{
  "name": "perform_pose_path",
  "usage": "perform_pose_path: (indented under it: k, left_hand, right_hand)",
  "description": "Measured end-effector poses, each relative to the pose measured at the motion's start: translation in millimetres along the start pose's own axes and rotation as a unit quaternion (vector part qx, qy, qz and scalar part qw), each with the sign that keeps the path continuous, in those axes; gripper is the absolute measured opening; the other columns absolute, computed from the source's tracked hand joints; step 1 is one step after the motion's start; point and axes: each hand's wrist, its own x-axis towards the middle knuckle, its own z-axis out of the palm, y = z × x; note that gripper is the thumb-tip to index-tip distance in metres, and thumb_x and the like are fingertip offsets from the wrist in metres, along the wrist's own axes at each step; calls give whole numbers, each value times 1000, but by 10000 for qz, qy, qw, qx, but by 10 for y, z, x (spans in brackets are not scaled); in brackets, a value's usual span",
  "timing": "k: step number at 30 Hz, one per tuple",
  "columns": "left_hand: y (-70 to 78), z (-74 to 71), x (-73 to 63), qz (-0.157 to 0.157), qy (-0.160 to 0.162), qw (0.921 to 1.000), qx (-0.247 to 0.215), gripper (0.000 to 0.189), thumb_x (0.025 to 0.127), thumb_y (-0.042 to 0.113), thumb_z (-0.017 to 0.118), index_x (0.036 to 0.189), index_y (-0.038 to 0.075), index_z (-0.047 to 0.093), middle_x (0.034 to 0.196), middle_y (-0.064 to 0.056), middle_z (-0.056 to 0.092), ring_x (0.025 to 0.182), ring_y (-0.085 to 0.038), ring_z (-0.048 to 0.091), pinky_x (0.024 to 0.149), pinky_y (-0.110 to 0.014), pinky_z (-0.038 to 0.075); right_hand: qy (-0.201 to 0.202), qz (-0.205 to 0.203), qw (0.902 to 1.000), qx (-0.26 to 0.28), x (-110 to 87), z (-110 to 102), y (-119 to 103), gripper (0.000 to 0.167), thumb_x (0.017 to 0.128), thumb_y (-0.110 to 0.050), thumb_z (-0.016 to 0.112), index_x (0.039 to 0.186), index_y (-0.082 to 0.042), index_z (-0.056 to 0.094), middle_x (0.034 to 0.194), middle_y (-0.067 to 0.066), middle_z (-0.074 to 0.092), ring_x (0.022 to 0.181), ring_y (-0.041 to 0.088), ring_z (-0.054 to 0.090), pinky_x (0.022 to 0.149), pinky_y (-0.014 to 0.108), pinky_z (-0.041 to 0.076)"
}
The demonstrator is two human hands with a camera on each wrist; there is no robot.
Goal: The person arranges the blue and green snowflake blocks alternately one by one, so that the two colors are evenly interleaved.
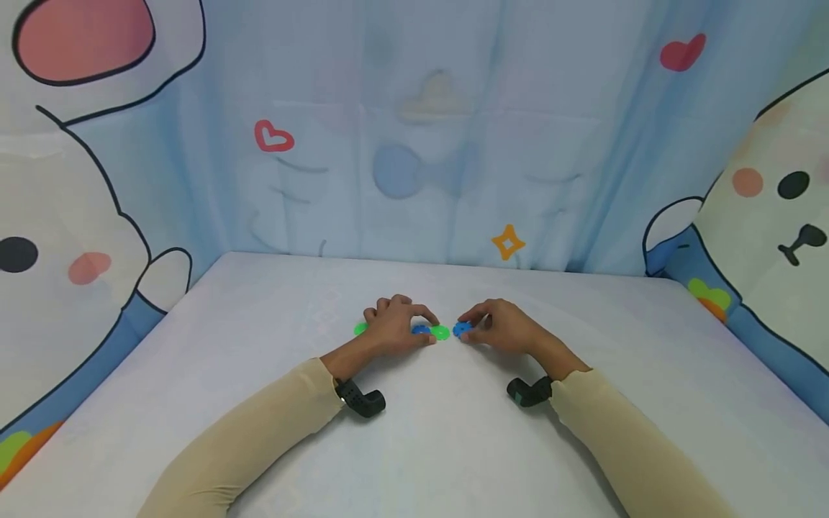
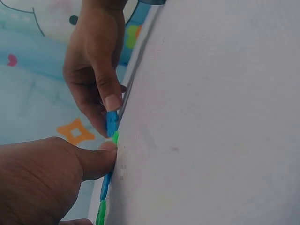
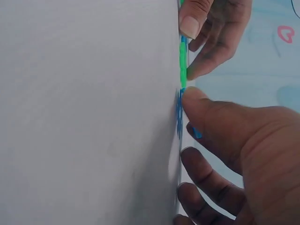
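Note:
A row of flat plastic discs with notched edges lies low over the white table. In the head view it shows a green disc (image 1: 360, 328) at the left, a blue disc (image 1: 421, 329) and a green end disc (image 1: 440, 332). My left hand (image 1: 391, 327) pinches the row near its right end between thumb and forefinger and covers its middle. Just to the right, my right hand (image 1: 508, 327) holds a separate blue notched disc (image 1: 462, 329) between thumb and fingers. In the left wrist view this blue disc (image 2: 111, 123) is right by the green end disc (image 2: 116, 137).
White cloth covers the table (image 1: 427, 432). A blue printed curtain (image 1: 550, 144) hangs behind its far edge. Each wrist wears a black band with a small device, the left band (image 1: 360, 398) and the right band (image 1: 529, 392), just above the table.

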Motion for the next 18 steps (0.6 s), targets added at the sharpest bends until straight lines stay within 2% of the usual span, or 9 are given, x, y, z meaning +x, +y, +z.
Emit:
perform_pose_path:
  k: [7,13,18]
  left_hand:
    - [23,8,11,2,41,10000,8,28,89,45,69,116,38,69,151,-14,39,136,-40,31,100,-59,24]
    - [1,4,12,-24,37,10000,44,29,90,44,68,118,38,68,152,-14,38,136,-40,30,100,-59,24]
    - [-7,10,5,-43,2,10000,22,29,90,44,68,118,37,69,152,-14,38,136,-40,30,99,-58,24]
  right_hand:
    - [78,183,9997,-148,19,11,-14,34,86,-28,76,115,-12,74,100,5,66,85,18,53,69,29,43]
    - [60,193,9995,-232,9,23,-44,36,85,-30,76,117,-14,74,105,7,62,91,19,54,72,29,44]
    - [48,199,9994,-290,20,39,-39,37,85,-32,77,118,-14,74,103,9,63,88,19,55,71,29,44]
